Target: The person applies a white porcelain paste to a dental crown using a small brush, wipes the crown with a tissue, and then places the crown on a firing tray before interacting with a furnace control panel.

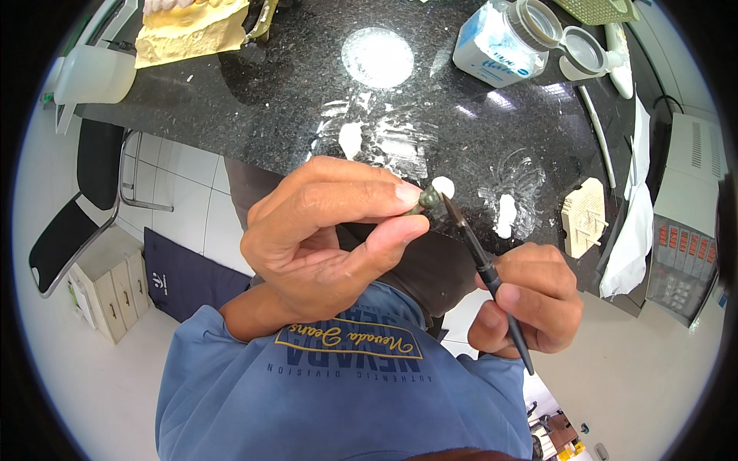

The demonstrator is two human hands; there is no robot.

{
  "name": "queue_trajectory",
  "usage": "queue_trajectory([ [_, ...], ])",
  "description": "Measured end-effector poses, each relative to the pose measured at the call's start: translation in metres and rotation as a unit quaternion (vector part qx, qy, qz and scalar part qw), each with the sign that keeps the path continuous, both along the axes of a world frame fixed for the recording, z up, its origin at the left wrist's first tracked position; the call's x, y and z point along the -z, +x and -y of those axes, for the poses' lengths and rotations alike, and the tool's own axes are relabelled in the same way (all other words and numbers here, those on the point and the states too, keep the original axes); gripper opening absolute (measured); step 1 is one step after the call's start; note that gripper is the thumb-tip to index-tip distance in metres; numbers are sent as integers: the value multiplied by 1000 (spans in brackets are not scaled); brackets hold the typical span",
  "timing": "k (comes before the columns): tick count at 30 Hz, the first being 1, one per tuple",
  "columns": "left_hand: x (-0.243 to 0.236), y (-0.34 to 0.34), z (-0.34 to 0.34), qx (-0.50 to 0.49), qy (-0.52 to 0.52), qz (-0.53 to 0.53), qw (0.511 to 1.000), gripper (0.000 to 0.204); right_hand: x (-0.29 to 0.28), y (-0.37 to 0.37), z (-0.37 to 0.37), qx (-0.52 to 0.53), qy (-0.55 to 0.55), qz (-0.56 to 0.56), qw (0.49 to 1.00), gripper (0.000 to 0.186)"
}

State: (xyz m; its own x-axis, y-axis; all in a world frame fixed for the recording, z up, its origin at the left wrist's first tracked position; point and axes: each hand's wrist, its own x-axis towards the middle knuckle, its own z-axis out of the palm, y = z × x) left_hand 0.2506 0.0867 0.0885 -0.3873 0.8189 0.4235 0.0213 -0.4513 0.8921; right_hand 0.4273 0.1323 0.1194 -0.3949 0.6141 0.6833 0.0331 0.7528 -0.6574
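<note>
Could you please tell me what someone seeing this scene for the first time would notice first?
Most striking are the two bare hands at centre: the left hand pinches a small dark greenish piece between thumb and fingertips, while the right hand holds a slim black pen-like tool with its tip at that piece. Beyond them lies the black speckled stone countertop, smeared with white paste, with a yellow plaster dental cast at its far left.

The worktop (269,100) is polished speckled black stone, glossy with glare; the tool (492,280) looks like matt black plastic; the small piece (427,200) seems dull greenish metal; the dental cast (192,31) is chalky, rough yellow plaster; the jar (500,38) is clear plastic.
</note>
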Motion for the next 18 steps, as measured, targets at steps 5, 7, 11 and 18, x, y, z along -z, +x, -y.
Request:
queue_trajectory([
  [5,1,-6,3,45,-12,-75,996,19,-1,1,0,9,2,3,1000,23],
  [7,1,-6,3,44,-13,-78,996,19,-3,1,-1,1,-11,12,1000,24],
  [11,0,-6,4,43,-15,-80,996,19,-2,1,-1,2,-4,11,1000,24],
  [18,1,1,-1,-10,4,-8,1000,26,-2,1,-1,1,-8,5,1000,24],
])
